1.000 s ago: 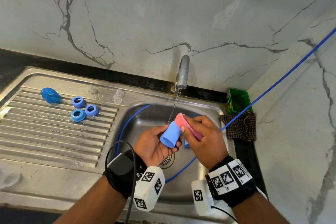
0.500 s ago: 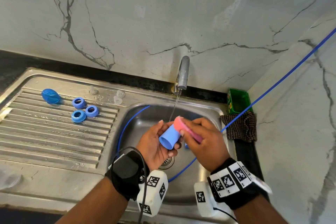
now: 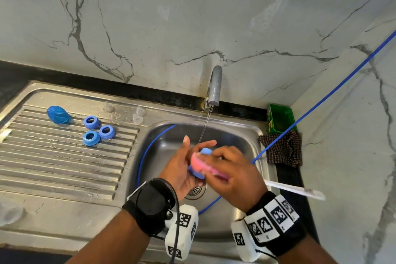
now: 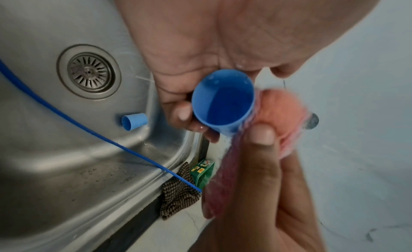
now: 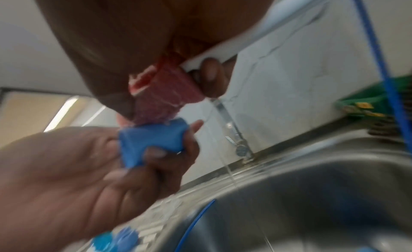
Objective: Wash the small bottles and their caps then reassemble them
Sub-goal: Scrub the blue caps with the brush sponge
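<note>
Scrubbing is the step in hand: the left hand [image 3: 182, 169] curls its thumb and lower fingers round a small blue plastic cup-shaped cap [image 4: 223, 104], its upper fingers straight, and holds it over the steel sink basin [image 3: 235, 135], mouth turned back toward that wrist, probably so the outer wall is open to rubbing. The right hand [image 3: 233, 178] grasps a pink mesh-covered sponge [image 3: 203, 166] and presses it against the cap's side. A thin stream from the grey tap [image 3: 214, 85] falls just beyond the hands, near enough for a rinse. A second small blue cap [image 4: 133, 121] lies on its side on the basin floor below the left hand, seemingly awaiting its turn. Well off to the left hand's outer side, on the ribbed draining board [image 3: 53, 167], three blue ring collars [image 3: 97, 129], a blue oval lid [image 3: 57, 114] and some clear pieces [image 3: 137, 114] lie out of the water, likely set there to drain.
</note>
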